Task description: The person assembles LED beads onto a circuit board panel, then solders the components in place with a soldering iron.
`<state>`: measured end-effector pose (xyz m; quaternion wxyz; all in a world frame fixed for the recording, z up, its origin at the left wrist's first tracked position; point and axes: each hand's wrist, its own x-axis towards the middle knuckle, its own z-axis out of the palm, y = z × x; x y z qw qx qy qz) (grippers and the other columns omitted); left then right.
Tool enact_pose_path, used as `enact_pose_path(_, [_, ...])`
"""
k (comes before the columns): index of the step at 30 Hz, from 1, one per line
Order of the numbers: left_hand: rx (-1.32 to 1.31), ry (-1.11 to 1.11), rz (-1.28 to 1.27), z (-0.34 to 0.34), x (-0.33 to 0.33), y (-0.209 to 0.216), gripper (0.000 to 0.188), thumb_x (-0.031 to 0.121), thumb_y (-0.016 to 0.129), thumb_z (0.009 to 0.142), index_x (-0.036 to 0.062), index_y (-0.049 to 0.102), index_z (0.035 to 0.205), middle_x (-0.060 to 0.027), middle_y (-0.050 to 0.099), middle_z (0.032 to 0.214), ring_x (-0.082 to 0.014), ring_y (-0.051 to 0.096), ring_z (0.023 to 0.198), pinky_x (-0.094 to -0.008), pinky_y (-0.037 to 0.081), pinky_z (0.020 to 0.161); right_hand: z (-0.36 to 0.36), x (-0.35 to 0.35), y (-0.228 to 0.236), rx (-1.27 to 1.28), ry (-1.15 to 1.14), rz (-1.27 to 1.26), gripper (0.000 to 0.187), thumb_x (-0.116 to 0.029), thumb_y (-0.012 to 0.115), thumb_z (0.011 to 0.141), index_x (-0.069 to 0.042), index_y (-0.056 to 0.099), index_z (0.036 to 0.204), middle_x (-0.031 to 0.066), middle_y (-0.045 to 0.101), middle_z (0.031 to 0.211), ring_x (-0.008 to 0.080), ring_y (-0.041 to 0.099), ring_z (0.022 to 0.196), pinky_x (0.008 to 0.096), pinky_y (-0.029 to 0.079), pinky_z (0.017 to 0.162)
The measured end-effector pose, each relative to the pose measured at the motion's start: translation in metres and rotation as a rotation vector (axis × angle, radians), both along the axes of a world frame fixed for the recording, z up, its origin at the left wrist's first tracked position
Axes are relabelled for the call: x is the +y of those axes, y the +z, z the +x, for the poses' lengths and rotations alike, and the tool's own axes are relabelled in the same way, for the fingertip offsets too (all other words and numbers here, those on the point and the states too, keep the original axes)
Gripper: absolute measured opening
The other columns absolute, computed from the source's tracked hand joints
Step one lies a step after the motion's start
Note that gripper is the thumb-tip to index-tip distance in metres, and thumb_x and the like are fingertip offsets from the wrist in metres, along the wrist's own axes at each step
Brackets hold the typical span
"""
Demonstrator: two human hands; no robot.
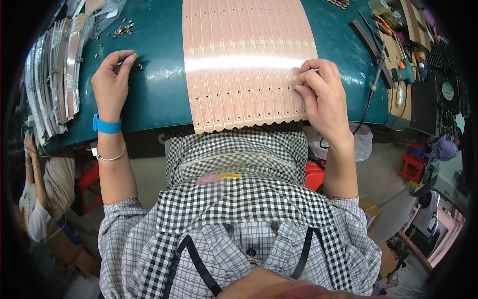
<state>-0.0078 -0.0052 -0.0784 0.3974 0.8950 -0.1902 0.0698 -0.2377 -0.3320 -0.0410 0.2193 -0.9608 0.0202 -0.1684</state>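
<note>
A wide pinkish panel of long, narrow circuit-board strips [239,84] lies on the green table, its scalloped near edge close to my lap. Small holes and pale pads run in rows across it, and a bright band of light reflects off its middle. My right hand [323,94] is over the panel's right edge, thumb and fingers pinched together; whatever is between them is hidden. Left of the panel, my left hand [112,82] is raised over the table with thumb and forefinger pinched. A tiny dark part [139,66] lies beside those fingertips. What they hold is too small to name.
Small loose parts [123,30] are scattered at the far left. Stacked wrapped strips [52,74] line the left edge. On the right are a soldering iron [380,65] with its cable, a dark bar and a green-handled tool [404,72]. Another person's arm [35,159] shows at left.
</note>
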Motion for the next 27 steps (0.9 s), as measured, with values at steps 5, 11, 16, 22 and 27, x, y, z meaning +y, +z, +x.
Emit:
enact_pose_path(5, [-0.108,-0.098,0.076,0.0,0.004,-0.001,0.015,0.013,0.07,0.092,0.0045,0.075,0.103,-0.001,0.063,0.077,-0.0061,0.05,0.065,-0.0221,0.04,0.058,0.001,-0.001,0.0,0.006,0.013,-0.021,0.015,0.002,0.071,0.073,-0.001,0.062,0.084,0.0109,0.059,0.102,0.0315,0.056,0.101,0.0396,0.048,0.085])
enact_pose_path(11, [-0.142,-0.1,0.025,-0.006,0.002,0.012,0.019,0.008,0.069,0.092,0.0045,0.073,0.11,-0.0011,0.064,0.081,-0.0053,0.053,0.068,-0.021,0.042,0.061,0.005,0.006,-0.004,-0.035,0.012,-0.114,0.015,0.001,0.072,0.07,-0.003,0.062,0.08,0.0081,0.06,0.095,0.0301,0.058,0.097,0.04,0.048,0.084])
enact_pose_path(16, [0.117,-0.133,-0.385,-0.053,-0.017,0.041,0.016,0.001,0.068,0.091,-0.0015,0.071,0.107,-0.0029,0.068,0.088,-0.0069,0.062,0.08,-0.0199,0.049,0.072,0.005,0.009,-0.007,-0.061,-0.016,-0.18,0.015,-0.002,0.073,0.069,-0.004,0.063,0.079,0.0081,0.062,0.087,0.0293,0.059,0.094,0.04,0.048,0.082])
enact_pose_path(22, [0.453,-0.419,-0.579,-0.106,-0.043,0.052,0.014,-0.003,0.066,0.09,-0.0014,0.072,0.103,-0.0068,0.073,0.096,-0.0111,0.068,0.088,-0.0219,0.055,0.08,-0.001,0.017,0.017,-0.1,-0.033,0.082,0.017,0.003,0.072,0.071,-0.002,0.067,0.086,0.0104,0.065,0.092,0.0279,0.062,0.091,0.0363,0.051,0.078])
enact_pose_path(27, [0.861,-0.496,-0.707,-0.129,-0.06,0.048,0.025,-0.003,0.071,0.086,-0.0023,0.062,0.109,-0.0075,0.071,0.097,-0.0114,0.069,0.088,-0.0237,0.057,0.081,0.013,0.063,0.027,-0.164,0.259,0.542,0.017,0.005,0.074,0.074,0.0,0.07,0.09,0.0107,0.068,0.091,0.0229,0.067,0.086,0.0318,0.053,0.077])
